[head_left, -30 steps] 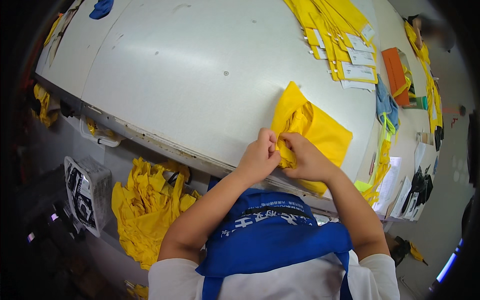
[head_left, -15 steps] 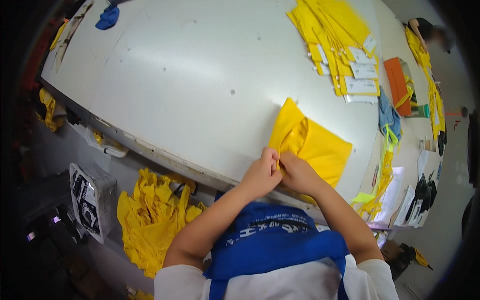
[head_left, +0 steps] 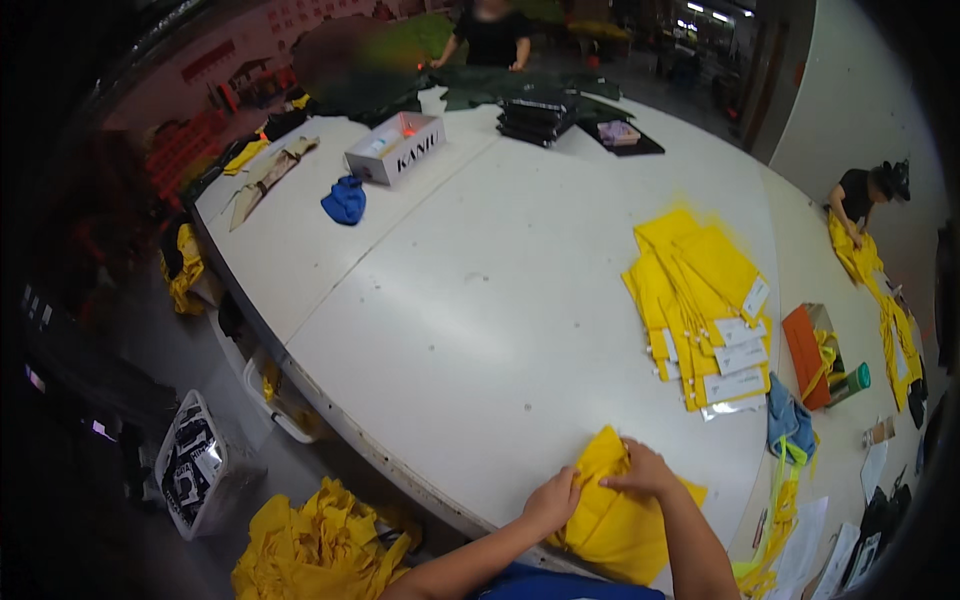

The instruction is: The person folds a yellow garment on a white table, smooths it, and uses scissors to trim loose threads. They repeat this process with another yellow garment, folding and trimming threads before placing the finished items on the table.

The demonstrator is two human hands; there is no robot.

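Observation:
A folded piece of yellow cloth lies at the near edge of the white table, its pointed top corner turned away from me. My left hand is closed on its left edge, fingertips pinching the fabric. On the upper right side, my right hand grips a fold between thumb and fingers. Whether the cloth is a garment or a bag cannot be told. Beyond my hands to the right, a fanned stack of flat yellow pieces carries white labels, with clear plastic showing at its near end.
A crumpled yellow heap sits below the table's left edge, near a clear bin. On the table are a white box, blue cloth, dark packets and an orange box. Two people stand at the far side and right.
My view has tilted up, showing more of the far table. My right hand has shifted from beside the left hand to the cloth's upper right; my left hand stays at its left edge.

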